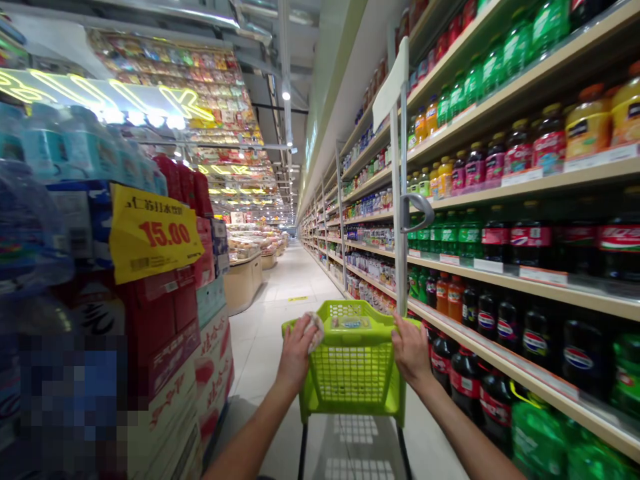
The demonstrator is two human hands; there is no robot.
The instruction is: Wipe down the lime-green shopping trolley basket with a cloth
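Observation:
A lime-green plastic shopping cart [353, 407] with a grid basket stands straight ahead of me on dark legs. My left hand [296, 347] is closed at the left end of its handle. A crumpled whitish tissue [315, 332] is tucked by that hand's thumb and fingers, against the cart's rim. At the right end of the handle, my right hand [410, 350] is wrapped around the bar; its fingertips are partly hidden. A small label [350, 323] sits on the cart between the two hands. Both forearms reach in from the bottom edge.
Tall shelves [500, 270] of bottled drinks run along the right, with a metal post [401, 200] and grey loop close by. Stacked drink cartons [170, 373] with a yellow price sign [154, 233] crowd the left. A pale tiled aisle [295, 270] stretches ahead past display bins [243, 283].

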